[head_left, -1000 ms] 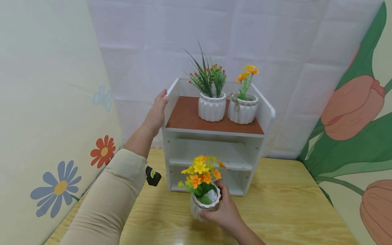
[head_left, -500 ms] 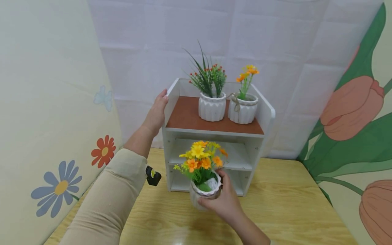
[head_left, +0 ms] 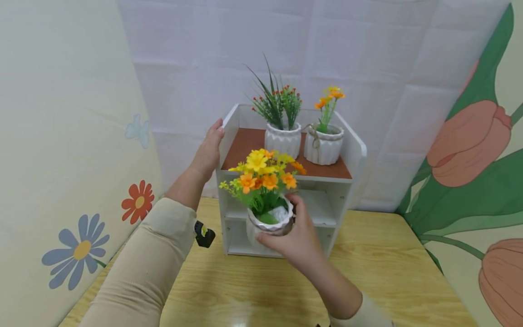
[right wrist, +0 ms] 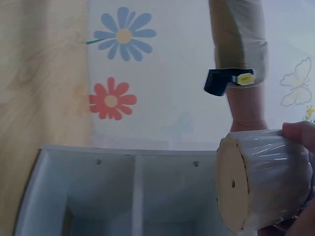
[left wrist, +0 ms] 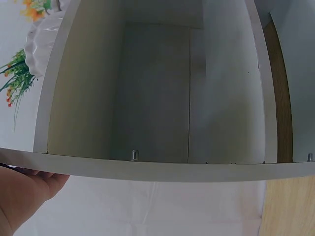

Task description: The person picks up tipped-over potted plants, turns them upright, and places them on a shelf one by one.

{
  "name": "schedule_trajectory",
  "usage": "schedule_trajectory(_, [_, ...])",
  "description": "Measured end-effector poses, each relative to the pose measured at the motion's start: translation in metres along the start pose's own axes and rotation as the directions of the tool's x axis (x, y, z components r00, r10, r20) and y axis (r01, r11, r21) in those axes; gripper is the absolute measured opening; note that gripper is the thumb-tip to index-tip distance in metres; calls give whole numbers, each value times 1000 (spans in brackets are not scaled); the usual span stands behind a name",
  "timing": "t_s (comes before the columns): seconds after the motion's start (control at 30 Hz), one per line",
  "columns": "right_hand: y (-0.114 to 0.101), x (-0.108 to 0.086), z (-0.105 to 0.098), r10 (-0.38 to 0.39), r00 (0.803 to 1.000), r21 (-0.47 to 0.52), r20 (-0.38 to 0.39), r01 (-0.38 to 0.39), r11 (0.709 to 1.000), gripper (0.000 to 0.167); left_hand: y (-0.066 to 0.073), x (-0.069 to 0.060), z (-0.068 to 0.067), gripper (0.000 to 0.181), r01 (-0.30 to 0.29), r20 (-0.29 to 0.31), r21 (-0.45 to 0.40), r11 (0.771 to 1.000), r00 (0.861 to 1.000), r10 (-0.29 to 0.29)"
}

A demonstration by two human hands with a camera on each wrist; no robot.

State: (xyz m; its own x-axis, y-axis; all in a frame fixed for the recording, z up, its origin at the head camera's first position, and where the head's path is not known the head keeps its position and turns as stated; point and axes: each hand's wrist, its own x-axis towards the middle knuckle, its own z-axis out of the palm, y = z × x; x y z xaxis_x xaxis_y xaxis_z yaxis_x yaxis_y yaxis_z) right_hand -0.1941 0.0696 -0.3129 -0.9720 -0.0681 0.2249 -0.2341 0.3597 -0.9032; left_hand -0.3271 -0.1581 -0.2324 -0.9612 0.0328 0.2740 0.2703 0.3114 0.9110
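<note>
A white fluted flower pot point(head_left: 261, 227) with yellow and orange flowers is lifted off the table in front of the shelf unit. My right hand point(head_left: 300, 240) grips it from the right, thumb at the near side. The right wrist view shows the pot's round base point(right wrist: 233, 184) with a small hole, and part of the hand point(right wrist: 300, 137). My left hand point(head_left: 209, 150) rests on the left side panel of the white shelf unit point(head_left: 286, 175); in the left wrist view its fingers lie partly hidden behind that panel point(left wrist: 162, 169).
On the brown top board stand a pot with red-dotted greenery point(head_left: 282, 138) and a twine-tied pot with orange flowers point(head_left: 324, 145). White inner shelves point(head_left: 316, 209) lie below. The wooden table point(head_left: 384, 263) meets flower-printed walls point(head_left: 81, 136) at both sides and a white cloth behind.
My right hand has raised the pot with yellow and orange flowers upward, from low before the unit to just below the top board's front edge. The left hand has stayed put.
</note>
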Motion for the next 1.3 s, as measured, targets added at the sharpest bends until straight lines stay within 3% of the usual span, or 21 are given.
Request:
schedule_trajectory(0.5, [-53,29,-2,-62,998,-13,-6,62,998,100,3,3,-1,59,40,22,-84,996,999,-39])
schedule_trajectory(0.73, [-70,45,-3,-97,995,-3,-3,97,995,98,3,2,-2,59,34,-24,22,999,999,-34])
schedule_trajectory(1.0, [-86,74,3,-79,997,-32,-7,79,996,102,2,2,-4,61,-25,-29,37,999,999,26])
schedule_trajectory(1.3, [-92,102,17,-57,998,-43,-38,55,998,103,3,0,-2,60,7,-15,15,1000,1000,-7])
